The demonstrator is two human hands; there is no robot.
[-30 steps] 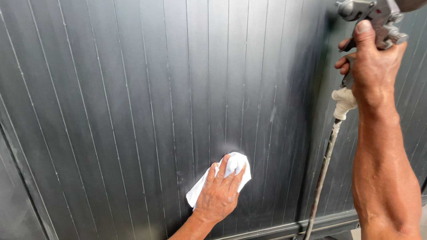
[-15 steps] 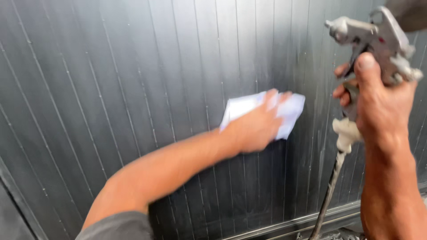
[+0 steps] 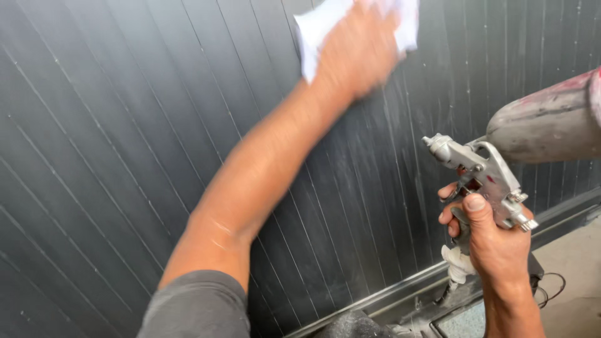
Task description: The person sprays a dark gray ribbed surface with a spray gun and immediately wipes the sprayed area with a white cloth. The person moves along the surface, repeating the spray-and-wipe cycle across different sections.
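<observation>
A dark grey ribbed metal panel (image 3: 125, 156) filled nearly the whole view, its narrow grooves running slantwise and flecked with pale specks. Along its lower edge ran a metal ledge (image 3: 400, 291), and thin black cables (image 3: 551, 288) lay on the pale floor (image 3: 573, 256) at the lower right. Nothing stood between the hands and the panel.

The left hand (image 3: 357, 53) was stretched far up with the arm almost straight, palm pressing a white cloth (image 3: 316, 31) flat against the top of the panel; hand and cloth were blurred.

The right hand (image 3: 494, 241) was held low and near the body, closed around the grip of a silver spray gun (image 3: 479, 172), thumb along its back, the paint-stained cup (image 3: 544, 125) lying tilted above.
</observation>
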